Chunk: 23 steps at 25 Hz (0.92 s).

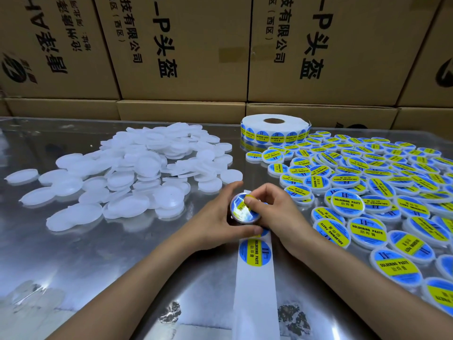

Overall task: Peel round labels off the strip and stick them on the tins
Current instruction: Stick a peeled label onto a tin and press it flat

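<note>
My left hand [215, 217] grips a small round tin [241, 212] with a shiny top, held just above the table near its middle. My right hand [272, 207] pinches a blue and yellow round label [247, 201] against the tin's top, fingers curled over it. Below the hands a white backing strip [255, 290] runs toward me, carrying one blue and yellow label [255, 252]. The label roll [274, 128] lies flat at the back of the table.
A heap of plain white tins [137, 175] covers the left half of the reflective metal table [98, 266]. Several labelled tins [367, 192] spread across the right side. Stacked cardboard boxes [183, 57] wall off the back.
</note>
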Tool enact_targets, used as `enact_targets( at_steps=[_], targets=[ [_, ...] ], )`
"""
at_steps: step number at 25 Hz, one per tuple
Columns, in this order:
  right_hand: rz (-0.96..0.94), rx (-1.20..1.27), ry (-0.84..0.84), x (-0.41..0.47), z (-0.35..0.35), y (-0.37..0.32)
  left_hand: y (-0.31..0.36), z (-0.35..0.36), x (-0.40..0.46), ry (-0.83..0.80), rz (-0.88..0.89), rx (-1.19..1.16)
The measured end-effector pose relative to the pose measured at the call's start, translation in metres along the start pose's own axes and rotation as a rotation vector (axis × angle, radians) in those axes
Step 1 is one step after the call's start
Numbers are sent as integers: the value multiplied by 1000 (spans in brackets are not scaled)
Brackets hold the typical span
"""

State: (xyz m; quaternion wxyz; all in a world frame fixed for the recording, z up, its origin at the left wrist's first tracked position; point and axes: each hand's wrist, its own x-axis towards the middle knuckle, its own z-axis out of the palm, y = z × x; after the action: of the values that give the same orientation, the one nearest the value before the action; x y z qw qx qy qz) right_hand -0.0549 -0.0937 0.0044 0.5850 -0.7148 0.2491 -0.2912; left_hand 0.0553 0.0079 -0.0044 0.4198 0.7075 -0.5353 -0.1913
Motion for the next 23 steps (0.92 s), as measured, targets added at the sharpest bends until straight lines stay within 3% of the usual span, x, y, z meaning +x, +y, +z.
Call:
enact_targets(
  at_steps=[6,12,17,23],
  targets=[
    [91,235,-26,0,-4,-4,-7,-6,-1,-197,2,17],
    [100,404,-69,-2,-7,-4,-6,-6,4,108,72,195],
    [131,448,-162,0,-11,-7,-10,-10,6,67,146,351],
    [82,357,-97,1,-15,-6,5,-7,-4,-41,107,-135]
  ],
)
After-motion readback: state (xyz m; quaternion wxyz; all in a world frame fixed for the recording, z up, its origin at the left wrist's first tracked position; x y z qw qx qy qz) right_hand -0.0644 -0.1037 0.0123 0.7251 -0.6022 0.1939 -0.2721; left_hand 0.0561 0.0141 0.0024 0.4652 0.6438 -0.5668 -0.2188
